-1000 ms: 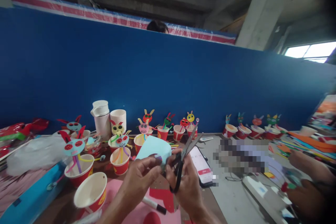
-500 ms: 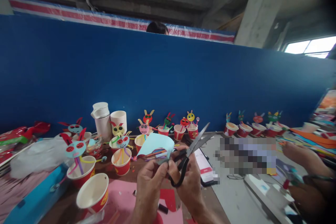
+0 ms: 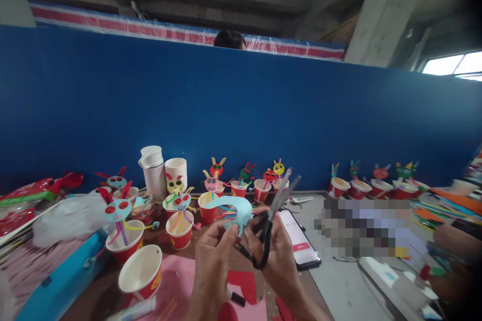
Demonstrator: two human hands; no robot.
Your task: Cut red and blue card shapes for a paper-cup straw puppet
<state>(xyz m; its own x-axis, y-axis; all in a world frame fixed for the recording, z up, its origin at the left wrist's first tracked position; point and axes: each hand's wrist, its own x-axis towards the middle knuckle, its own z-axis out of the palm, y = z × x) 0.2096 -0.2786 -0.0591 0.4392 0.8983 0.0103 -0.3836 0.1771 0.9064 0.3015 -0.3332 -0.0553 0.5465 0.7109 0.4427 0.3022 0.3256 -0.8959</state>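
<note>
My left hand (image 3: 213, 256) pinches a light blue piece of paper (image 3: 241, 207) between thumb and fingers; the piece arches up and curls over to the left. In my right hand (image 3: 278, 253) is a pair of black-handled scissors (image 3: 268, 233), blades pointing up and right, slightly apart and away from the paper. The right fingertips are close to the paper's lower edge; whether they touch it I cannot tell. Below the hands lie pink paper (image 3: 176, 281), red paper (image 3: 244, 286) and a black-capped marker (image 3: 236, 298).
An uncovered paper cup (image 3: 141, 271) stands front left, near cups with paper creatures (image 3: 179, 230). A phone (image 3: 299, 238) lies right of my hands. A white jug (image 3: 151, 170) and stacked cups (image 3: 176, 173) stand by the blue partition (image 3: 241, 110). Another person's hand (image 3: 454, 241) is at far right.
The light blue paper has turned from a broad sheet facing me to a narrower, curved shape. The scissors remain in my right hand, tilted slightly more upright. The view has shifted slightly.
</note>
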